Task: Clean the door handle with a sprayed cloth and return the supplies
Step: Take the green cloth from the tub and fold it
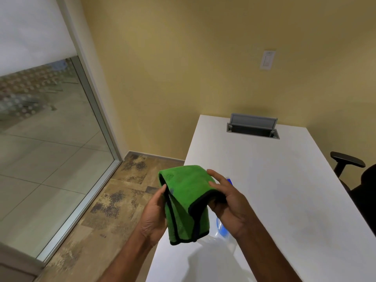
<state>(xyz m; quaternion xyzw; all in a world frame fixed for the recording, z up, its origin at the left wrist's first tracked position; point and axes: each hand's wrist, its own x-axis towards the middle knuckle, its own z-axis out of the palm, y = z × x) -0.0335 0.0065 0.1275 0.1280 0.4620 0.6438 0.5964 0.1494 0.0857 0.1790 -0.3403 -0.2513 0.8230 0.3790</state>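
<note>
Yellow walls close off this corner of the room, with a white desk (284, 190) pushed against the far one and a glass partition (50, 139) well off to the desk's left across mottled brown floor tiles. From the head view, you are holding the green cloth (187, 200) above the desk's near left corner, folded over and hanging between both hands. Your left hand (154, 216) is closed on the cloth's left edge, thumb on top and fingers beneath. Your right hand (227, 206) pinches the folded right edge, with its fingertips laid over the top.

Holding it by both sides looks like a way of folding or squaring it up, either into a wiping pad or to set it down; which stage this is cannot be told. A spray bottle (222, 228) lies on the desk just under your right hand, mostly hidden, with only blue liquid and a blue tip showing.

Farther back on the desk an open cable hatch (253, 127) sits near the wall. A black office chair (358, 180) stands at the desk's right side, and a wall plate (267, 60) is mounted above. No door handle is in view.
</note>
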